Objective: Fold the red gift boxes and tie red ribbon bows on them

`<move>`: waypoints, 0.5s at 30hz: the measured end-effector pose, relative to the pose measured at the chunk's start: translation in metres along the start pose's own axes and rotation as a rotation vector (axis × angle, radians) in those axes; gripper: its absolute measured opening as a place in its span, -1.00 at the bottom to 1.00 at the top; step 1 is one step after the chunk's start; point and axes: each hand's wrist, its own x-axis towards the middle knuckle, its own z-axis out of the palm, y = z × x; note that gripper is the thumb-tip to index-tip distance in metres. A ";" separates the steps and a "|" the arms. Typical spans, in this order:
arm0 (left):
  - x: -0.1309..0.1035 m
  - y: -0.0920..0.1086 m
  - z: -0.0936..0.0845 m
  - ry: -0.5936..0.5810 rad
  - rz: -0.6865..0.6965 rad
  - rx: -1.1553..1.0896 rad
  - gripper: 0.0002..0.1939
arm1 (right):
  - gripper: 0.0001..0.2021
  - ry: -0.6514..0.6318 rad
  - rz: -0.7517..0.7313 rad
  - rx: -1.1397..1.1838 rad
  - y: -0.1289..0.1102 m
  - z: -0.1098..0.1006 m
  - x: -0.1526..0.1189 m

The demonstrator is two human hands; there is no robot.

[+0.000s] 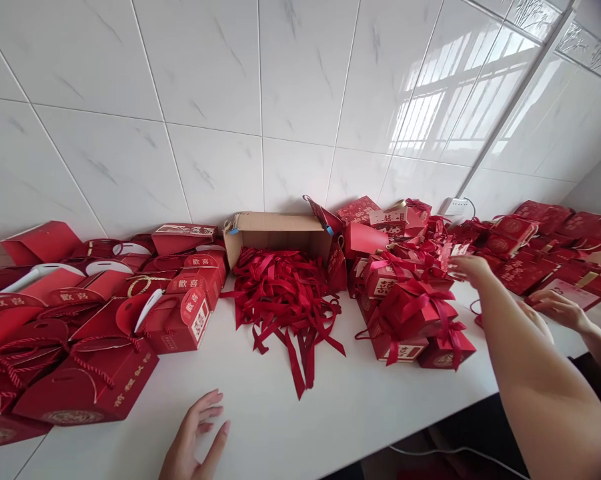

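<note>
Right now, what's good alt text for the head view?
An open left hand over a white table; the right hand reaches beside ribbon-tied red boxes. In the middle, loose red ribbons spill from a cardboard box. More red boxes crowd the left; another person's hand shows at right.

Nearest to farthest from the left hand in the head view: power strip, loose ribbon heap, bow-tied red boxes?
1. Loose ribbon heap, ahead-right of left hand
2. Bow-tied red boxes, farther right
3. Power strip, at the wall
</note>
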 end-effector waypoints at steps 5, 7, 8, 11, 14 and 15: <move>0.001 0.000 0.000 0.010 0.007 0.003 -0.53 | -0.68 0.061 -0.092 0.008 -0.073 0.001 0.031; 0.002 0.003 0.000 0.001 0.002 0.014 -0.54 | -0.64 0.083 -0.169 -0.029 -0.102 0.013 0.036; 0.002 0.005 -0.001 -0.005 -0.004 0.024 -0.54 | -0.63 0.078 -0.205 -0.052 -0.114 0.021 0.038; 0.001 0.009 -0.003 -0.011 -0.006 0.047 -0.56 | -0.65 0.028 -0.277 -0.124 -0.139 0.043 0.039; 0.000 0.007 -0.004 -0.020 0.002 0.060 -0.59 | -0.73 0.029 -0.311 -0.189 -0.147 0.056 0.038; -0.001 0.006 -0.004 -0.024 0.002 0.068 -0.60 | -0.75 0.046 -0.324 -0.206 -0.147 0.056 0.036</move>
